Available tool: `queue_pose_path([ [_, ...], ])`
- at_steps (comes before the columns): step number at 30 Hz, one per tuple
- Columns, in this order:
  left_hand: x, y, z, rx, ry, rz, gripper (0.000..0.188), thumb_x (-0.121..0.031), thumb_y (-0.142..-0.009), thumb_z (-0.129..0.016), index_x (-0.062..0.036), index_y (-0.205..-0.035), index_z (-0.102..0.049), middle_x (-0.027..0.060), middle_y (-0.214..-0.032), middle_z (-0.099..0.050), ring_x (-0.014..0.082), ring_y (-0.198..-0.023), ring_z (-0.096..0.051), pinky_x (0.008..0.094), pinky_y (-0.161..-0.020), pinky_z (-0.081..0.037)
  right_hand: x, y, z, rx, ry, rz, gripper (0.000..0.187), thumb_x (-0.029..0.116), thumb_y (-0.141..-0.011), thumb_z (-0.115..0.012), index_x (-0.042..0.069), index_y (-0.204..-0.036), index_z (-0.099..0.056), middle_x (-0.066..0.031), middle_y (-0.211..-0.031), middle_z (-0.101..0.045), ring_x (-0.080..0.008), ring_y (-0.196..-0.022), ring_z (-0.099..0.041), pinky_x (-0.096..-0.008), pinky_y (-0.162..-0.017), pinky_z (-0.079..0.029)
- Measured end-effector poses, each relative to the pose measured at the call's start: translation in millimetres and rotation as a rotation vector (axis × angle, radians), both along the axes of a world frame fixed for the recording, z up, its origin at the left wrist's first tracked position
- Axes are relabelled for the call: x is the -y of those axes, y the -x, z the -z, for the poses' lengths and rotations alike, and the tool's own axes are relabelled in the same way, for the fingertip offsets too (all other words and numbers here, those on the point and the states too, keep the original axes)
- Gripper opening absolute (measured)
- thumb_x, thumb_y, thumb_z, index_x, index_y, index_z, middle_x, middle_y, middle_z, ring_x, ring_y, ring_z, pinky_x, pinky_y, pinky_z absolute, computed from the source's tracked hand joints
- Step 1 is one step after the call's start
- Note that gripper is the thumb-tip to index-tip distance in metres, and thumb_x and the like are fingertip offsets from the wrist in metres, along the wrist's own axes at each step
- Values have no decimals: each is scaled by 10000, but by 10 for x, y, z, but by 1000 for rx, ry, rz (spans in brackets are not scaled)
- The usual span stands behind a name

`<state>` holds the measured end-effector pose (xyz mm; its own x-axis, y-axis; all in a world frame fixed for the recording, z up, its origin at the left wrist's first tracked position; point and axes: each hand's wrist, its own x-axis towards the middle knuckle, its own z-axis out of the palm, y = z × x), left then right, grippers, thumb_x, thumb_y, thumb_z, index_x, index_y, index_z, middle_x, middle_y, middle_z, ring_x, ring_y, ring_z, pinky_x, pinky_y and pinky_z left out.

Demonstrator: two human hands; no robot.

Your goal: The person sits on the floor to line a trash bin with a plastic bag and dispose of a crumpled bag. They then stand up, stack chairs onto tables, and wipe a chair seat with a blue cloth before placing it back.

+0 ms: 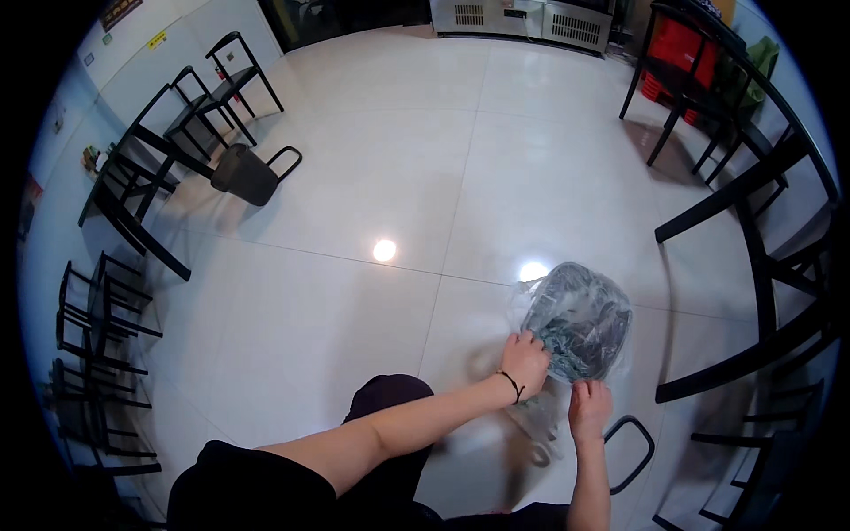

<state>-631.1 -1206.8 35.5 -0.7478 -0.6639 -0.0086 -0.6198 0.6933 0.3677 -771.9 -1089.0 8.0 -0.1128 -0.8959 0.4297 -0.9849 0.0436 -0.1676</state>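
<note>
A trash bin [542, 311] stands on the floor in front of me, lined with a clear plastic bag [591, 305] that spreads over its rim. Dark green, crumpled stuff, too unclear to name, shows inside through the film. At the near left of the rim my left hand [526, 361], with a dark cord round its wrist, is closed on the bag's edge. Closed too, my right hand [590, 409] pinches the bag at the near side of the rim. Loose film hangs below and between my hands. Beside my right forearm, a black loop handle [630, 453] shows near the floor.
Another dark bin [246, 175] with a black loop stands at the far left, near black chairs [232, 80] and a table. More black furniture [753, 221] lines the right side. Red stacked stools [677, 57] sit at the far right. Metal cabinets [522, 22] stand at the back.
</note>
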Motion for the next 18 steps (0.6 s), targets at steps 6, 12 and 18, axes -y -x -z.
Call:
queue_pose_path([
  [6, -222, -43, -34, -130, -62, -107, 201, -213, -679, -608, -62, -810, -591, 79, -825, -522, 267, -876, -473, 395, -679, -411, 12, 3, 11, 95, 102, 45, 142, -15, -626, -606, 52, -719, -520, -82, -721, -514, -261, -657, -507, -347, -543, -420],
  [12, -14, -24, -18, -147, -468, -156, 224, -219, -727, -585, -43, -864, -565, 111, -899, -511, 332, -850, -493, 418, -680, -441, -43, 34, 140, 183, 137, 63, 143, -28, -657, -586, 43, -751, -504, -108, -823, -529, -281, -720, -527, -346, -597, -454],
  [18, 227, 101, -4, -456, 61, -447, 375, -169, -742, -577, -26, -1053, -423, 163, -855, -530, 321, -760, -533, 391, -680, -444, -93, 110, 215, 223, 163, 86, 166, -59, -630, -575, 29, -722, -469, -137, -845, -519, -303, -753, -527, -357, -618, -455],
])
